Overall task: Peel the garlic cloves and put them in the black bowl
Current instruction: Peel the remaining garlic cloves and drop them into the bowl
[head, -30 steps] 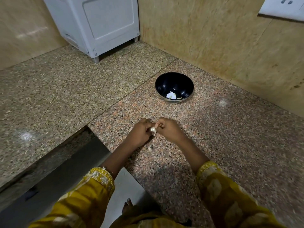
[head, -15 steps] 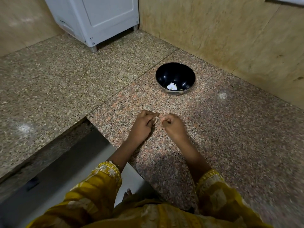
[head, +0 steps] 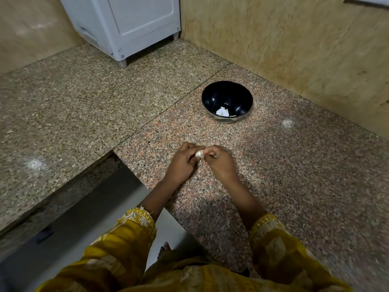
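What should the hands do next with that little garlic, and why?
Probably the right hand should pull the skin away while the left hand holds the garlic clove steady. Both hands pinch the clove above the counter, and it looks papery white, so peeling seems unfinished. The black bowl sits farther back with some white pieces inside.

Bowl (head: 227,95) on counter (head: 294,175) behind hands (cloves (head: 222,111) inside).
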